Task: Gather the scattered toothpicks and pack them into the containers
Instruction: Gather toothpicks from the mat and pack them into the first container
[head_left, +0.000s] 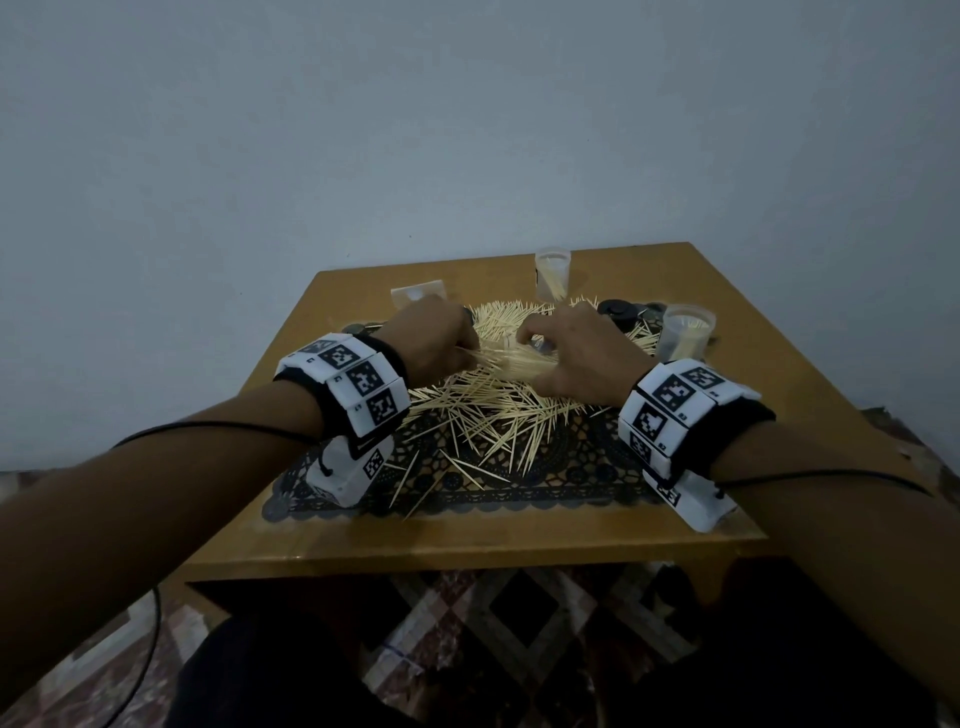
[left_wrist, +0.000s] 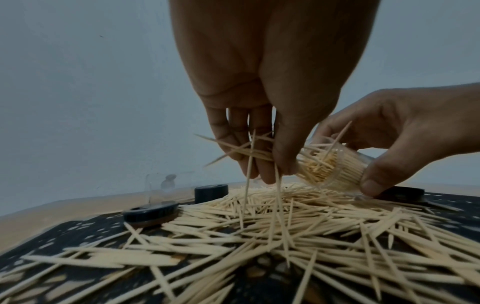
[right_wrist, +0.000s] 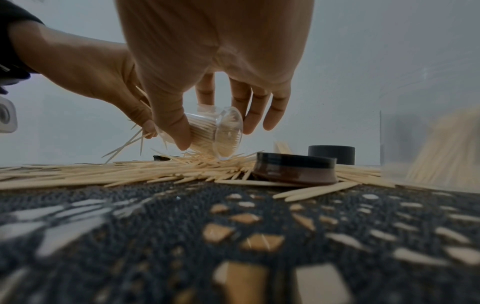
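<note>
The right hand (left_wrist: 405, 131) grips a clear container (left_wrist: 335, 166) tipped on its side, already well filled; the left hand (left_wrist: 254, 115) pinches a bundle of toothpicks (left_wrist: 249, 152) at its mouth. Light, stiff and slippery, they're best pinched mid-length in aligned bunches. Loose toothpicks (head_left: 483, 415) litter the black lace mat (head_left: 571, 478) under the container, on a wooden desk (head_left: 467, 540) against a plain wall

Toothpicks (head_left: 483, 410) lie on the mat (head_left: 571, 467) mid-table (head_left: 467, 540), two containers (head_left: 552, 275) (head_left: 684, 332) behind and right.
</note>
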